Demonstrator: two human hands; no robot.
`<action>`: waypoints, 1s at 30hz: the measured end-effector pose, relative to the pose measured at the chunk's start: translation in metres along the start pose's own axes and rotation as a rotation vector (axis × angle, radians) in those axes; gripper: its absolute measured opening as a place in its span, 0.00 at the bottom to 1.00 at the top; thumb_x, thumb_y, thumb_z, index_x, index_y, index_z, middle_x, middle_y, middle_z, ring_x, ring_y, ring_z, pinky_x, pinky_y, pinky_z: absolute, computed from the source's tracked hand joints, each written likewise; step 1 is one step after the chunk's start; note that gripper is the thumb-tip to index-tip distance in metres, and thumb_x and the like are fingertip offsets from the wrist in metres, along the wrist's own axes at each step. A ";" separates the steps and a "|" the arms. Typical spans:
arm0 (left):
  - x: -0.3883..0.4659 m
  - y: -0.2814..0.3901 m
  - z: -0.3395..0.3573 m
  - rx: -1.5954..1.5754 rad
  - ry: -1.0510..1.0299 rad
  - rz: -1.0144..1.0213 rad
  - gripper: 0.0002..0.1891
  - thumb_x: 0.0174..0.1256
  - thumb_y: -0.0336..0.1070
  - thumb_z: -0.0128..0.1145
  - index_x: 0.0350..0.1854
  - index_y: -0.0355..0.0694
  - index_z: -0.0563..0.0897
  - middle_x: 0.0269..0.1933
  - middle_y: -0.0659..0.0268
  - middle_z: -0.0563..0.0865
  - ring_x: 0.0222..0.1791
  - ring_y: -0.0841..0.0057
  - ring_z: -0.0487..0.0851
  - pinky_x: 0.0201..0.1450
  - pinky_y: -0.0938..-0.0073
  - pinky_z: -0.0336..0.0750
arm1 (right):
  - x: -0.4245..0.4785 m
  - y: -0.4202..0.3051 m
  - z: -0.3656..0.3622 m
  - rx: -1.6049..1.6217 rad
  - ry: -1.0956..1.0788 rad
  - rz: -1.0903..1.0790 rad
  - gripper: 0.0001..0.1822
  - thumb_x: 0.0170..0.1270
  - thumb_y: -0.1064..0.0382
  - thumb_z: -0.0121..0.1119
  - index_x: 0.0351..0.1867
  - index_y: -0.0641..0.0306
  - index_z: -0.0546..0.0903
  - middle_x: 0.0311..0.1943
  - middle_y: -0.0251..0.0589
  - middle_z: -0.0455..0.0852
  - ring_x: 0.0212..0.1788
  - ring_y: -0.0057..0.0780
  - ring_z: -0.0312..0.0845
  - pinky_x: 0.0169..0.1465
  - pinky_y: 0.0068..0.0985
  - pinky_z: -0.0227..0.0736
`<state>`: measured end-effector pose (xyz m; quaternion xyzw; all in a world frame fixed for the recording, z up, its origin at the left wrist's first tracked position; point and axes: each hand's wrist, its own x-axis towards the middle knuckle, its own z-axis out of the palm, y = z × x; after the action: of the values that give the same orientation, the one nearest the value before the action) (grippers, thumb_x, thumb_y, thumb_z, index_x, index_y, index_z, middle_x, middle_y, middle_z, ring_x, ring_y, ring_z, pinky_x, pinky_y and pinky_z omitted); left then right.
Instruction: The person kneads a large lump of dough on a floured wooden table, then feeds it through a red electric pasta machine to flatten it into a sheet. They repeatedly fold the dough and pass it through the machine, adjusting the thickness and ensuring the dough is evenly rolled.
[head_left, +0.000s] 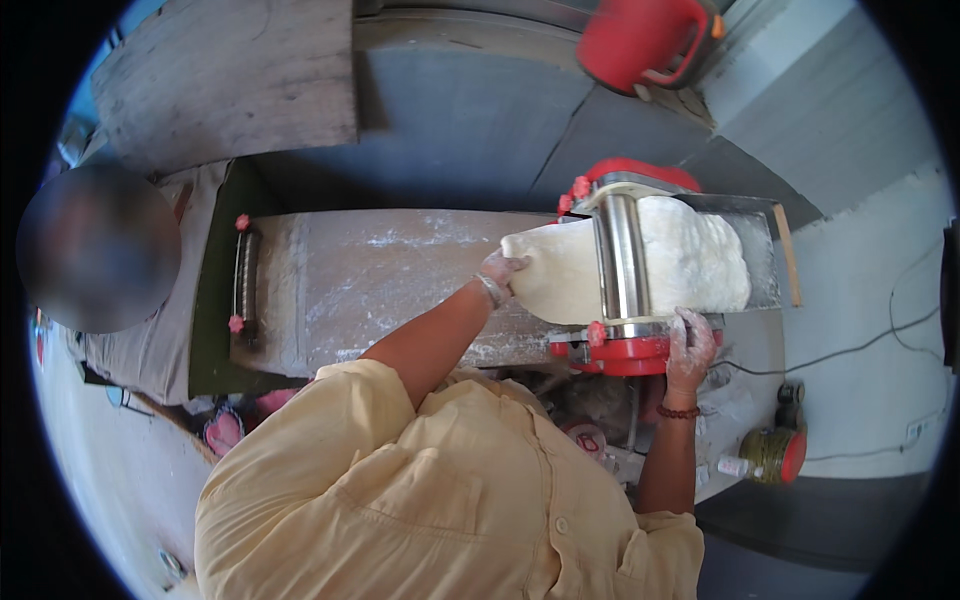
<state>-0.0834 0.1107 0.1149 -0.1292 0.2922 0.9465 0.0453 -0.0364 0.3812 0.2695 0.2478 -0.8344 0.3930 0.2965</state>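
A dough sheeting machine (624, 255) with steel rollers and red end housings stands right of centre. Thick, uneven dough (694, 255) lies on its right-hand metal tray (759, 232). From the left side of the rollers comes a smoother, flat dough sheet (562, 270). My left hand (507, 270), with a silver bracelet at the wrist, grips that sheet's left edge. My floury right hand (690, 346), below a beaded bracelet, is at the near edge of the tray beside the near red housing; its fingertips touch the dough's near edge or the rim, I cannot tell which.
A floured board (405, 292) runs left from the machine to a small roller (244, 285) with pink knobs. A red pitcher (637, 37) stands at the back, a wooden board (232, 82) at back left. A jar with a red lid (772, 455) and a cable (817, 366) are at right.
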 end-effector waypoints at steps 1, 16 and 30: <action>0.000 0.001 0.000 -0.002 0.005 -0.019 0.19 0.50 0.21 0.50 0.47 0.38 0.68 0.44 0.58 0.76 0.43 0.64 0.76 0.46 0.57 0.71 | 0.000 0.001 -0.001 0.014 0.012 -0.002 0.07 0.48 0.71 0.52 0.30 0.69 0.77 0.28 0.42 0.79 0.29 0.27 0.74 0.34 0.21 0.69; -0.015 0.015 -0.013 0.030 0.011 -0.048 0.21 0.53 0.22 0.46 0.52 0.38 0.63 0.48 0.56 0.72 0.47 0.60 0.73 0.49 0.56 0.68 | 0.122 0.030 -0.003 -0.554 -0.308 0.210 0.36 0.40 0.50 0.62 0.53 0.60 0.64 0.49 0.49 0.68 0.53 0.40 0.61 0.55 0.30 0.57; -0.017 0.028 -0.039 0.064 0.056 0.016 0.21 0.51 0.21 0.48 0.50 0.38 0.65 0.47 0.57 0.73 0.46 0.62 0.74 0.48 0.59 0.69 | 0.164 0.046 0.036 -0.631 -0.726 0.332 0.46 0.30 0.38 0.64 0.52 0.63 0.65 0.51 0.46 0.68 0.55 0.38 0.61 0.58 0.32 0.52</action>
<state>-0.0626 0.0655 0.1039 -0.1521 0.3244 0.9330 0.0338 -0.1919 0.3486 0.3403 0.1307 -0.9899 0.0522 -0.0188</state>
